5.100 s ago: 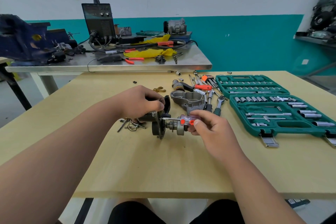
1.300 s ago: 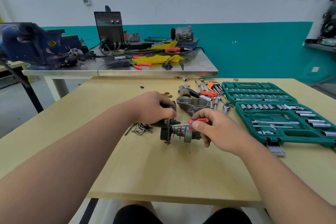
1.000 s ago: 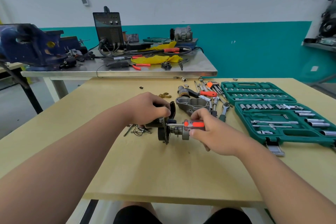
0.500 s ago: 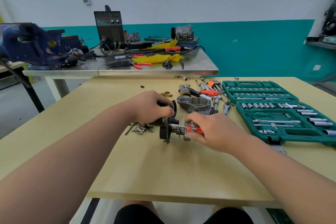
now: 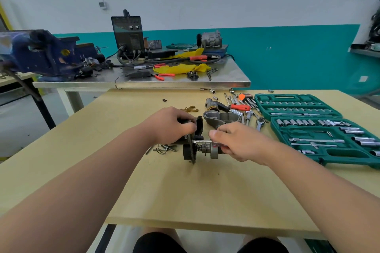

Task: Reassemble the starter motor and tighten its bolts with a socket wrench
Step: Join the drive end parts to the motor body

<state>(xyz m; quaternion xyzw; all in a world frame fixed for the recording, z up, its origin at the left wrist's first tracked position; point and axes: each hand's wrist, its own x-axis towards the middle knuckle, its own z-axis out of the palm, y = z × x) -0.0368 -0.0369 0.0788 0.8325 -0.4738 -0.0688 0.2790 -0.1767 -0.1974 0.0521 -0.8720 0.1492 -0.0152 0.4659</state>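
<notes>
We see the starter motor (image 5: 195, 149) lying on its side at the centre of the frame, on the pale wooden surface (image 5: 185, 201). Its dark round plate stands on edge and its small gear end points toward the right of the frame. The left hand (image 5: 170, 125) comes in from the lower left and grips the dark body of the motor, with the fingers (image 5: 188, 127) curled over the top and clamped on it. The right hand (image 5: 236, 141) comes in from the lower right, its fingers curled round the handle of a screwdriver (image 5: 202, 141). Only a sliver of red handle shows under that hand. The silver shaft runs level toward the left of the frame, and its tip meets the motor's plate just above the gear end.

Just behind the hands lies a grey cast cover (image 5: 222, 119), apart from the motor. Beyond it, a red-handled tool (image 5: 240, 107) lies among loose wrenches and sockets. A green socket case (image 5: 320, 139) lies open at the right of the frame, with rows of sockets in its tray. A few wire clips (image 5: 164, 148) lie just left of the motor, under the left wrist.

Across the upper left we see a steel surface (image 5: 226, 82) carrying a blue vise (image 5: 41, 53), a dark box with knobs (image 5: 128, 34) and a yellow cloth (image 5: 183, 68).
</notes>
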